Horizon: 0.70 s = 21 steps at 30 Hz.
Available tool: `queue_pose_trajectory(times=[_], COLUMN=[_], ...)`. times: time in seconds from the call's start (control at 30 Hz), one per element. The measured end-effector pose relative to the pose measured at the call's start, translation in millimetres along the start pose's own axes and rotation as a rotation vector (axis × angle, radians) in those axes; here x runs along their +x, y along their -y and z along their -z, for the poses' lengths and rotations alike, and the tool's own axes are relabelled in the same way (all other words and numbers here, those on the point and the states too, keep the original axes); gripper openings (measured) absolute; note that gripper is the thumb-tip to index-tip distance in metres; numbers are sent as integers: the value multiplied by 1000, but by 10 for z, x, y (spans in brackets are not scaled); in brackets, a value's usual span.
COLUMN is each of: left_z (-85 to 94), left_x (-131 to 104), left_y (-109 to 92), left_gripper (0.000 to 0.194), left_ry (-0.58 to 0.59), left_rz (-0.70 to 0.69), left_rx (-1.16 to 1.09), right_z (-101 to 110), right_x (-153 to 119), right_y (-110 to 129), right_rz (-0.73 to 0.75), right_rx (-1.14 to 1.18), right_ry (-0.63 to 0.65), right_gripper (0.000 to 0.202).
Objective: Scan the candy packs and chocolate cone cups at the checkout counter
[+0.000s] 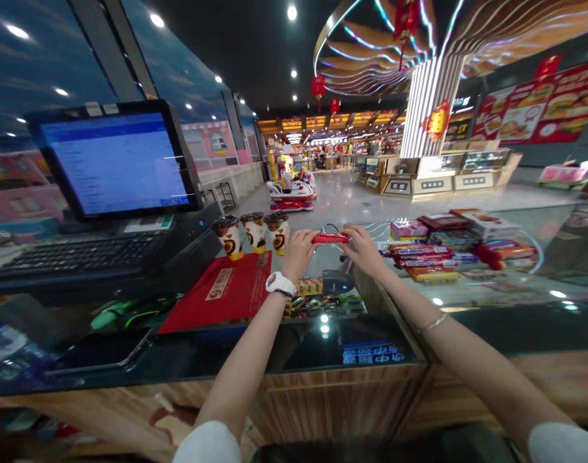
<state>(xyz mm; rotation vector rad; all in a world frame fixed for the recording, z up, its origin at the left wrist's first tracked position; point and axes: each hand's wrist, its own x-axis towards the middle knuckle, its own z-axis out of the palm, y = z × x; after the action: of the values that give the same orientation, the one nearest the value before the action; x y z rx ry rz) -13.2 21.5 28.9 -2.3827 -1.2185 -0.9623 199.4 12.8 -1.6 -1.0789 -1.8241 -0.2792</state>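
Note:
My left hand [298,251], with a white watch [280,283] on its wrist, grips one end of a slim red candy roll [330,238]. The other end is in the fingers of my right hand [364,247], which has a thin bracelet on the forearm. Held level above the glass counter, the roll lies crosswise between both hands; its print is too small to read. Below it sits a dark device with a blue light [339,283], perhaps a scanner. Three patterned cups with dark lids [255,233] stand just left of my left hand.
A monitor [115,161] and keyboard [76,254] occupy the left. A red bag [226,289] lies flat on the counter. Right of my hands are several candy rolls [424,257] and boxes [491,225]. A dark phone-like slab [101,350] rests at the front left.

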Motion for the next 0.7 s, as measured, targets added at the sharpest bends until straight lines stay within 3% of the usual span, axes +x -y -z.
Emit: queue_pose_trajectory(times=[0.13, 0.33, 0.7], left_z=[-20, 7, -87], left_x=[-4, -133, -198], left_y=[-3, 93, 25], left_gripper=[34, 31, 33], left_ry=[-12, -34, 9], left_rz=[-50, -64, -54], left_rx=[12, 40, 15], right_z=[29, 3, -43], right_x=[-32, -55, -125], right_y=[-71, 2, -136], right_rz=[-8, 1, -2], right_rx=[10, -12, -75], right_ry=[37, 125, 95], right_gripper=[30, 34, 28])
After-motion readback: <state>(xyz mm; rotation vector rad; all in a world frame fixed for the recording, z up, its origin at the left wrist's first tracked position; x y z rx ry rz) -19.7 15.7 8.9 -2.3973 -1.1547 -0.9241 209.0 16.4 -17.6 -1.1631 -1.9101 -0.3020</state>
